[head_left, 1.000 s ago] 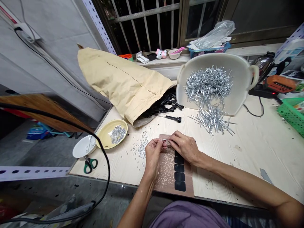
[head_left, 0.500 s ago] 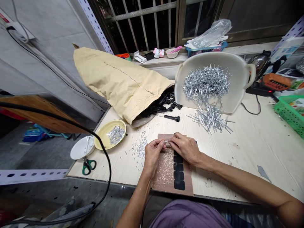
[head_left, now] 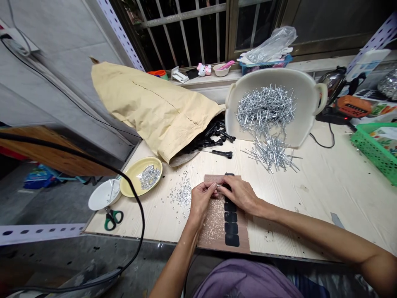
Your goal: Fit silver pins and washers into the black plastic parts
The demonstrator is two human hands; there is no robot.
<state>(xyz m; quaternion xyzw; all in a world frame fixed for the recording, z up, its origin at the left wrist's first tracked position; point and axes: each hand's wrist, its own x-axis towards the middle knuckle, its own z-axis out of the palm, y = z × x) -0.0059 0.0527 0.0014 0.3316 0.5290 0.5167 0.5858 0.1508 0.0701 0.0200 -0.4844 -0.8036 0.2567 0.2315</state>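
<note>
- just covered more closely by the fingertips than half a second ago: metal pin (head_left: 218,186), slim and shiny, above the far half of the brown board (head_left: 244,240).
- judged from this: finer handling of the same piece, apparently unfinished.
- pinched together on the pin: thumb and forefinger of the left hand (head_left: 201,199); likewise, as far as visible, fingertips of the right hand (head_left: 245,195); exact contact too small to tell.
- just exposed at the board's far edge: a black edge, probably one more of the black pads (head_left: 232,228) lined up on the board.
- unchanged beyond the board: paper sack (head_left: 149,107); farther right, pale basin (head_left: 304,120) with spilled loose pins (head_left: 273,157).
- left of the board: small metal bits (head_left: 182,192), yellow dish (head_left: 135,169), white bowl (head_left: 94,200), scissors (head_left: 113,217).
- in the way: bits close beside the left hand; cable (head_left: 143,217) crossing the view of the dish; middle pads hidden beneath the right hand.
</note>
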